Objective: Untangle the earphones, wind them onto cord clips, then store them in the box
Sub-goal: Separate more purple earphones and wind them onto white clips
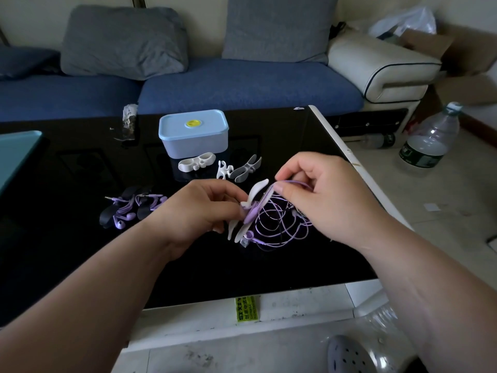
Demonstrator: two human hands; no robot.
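Centre frame, above black table (80,265): left hand (199,211) pinches white cord clip (254,196), partly wound. Right hand (325,195) pinches purple earphone cord (279,224); loose loops hang between hands. Lidded blue box (195,135) upper centre.

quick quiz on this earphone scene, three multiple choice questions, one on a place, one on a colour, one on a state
1. Where is the box? A on the sofa B on the table, behind the loose clips C on the floor
2. The cord in the hands is: A red B purple C green
3. The box's lid is: A on B beside the box C missing
Answers: 1 B, it stands on the black top past the clips; 2 B, purple loops run from the white clip in the left hand to the right hand; 3 A, it covers the box.
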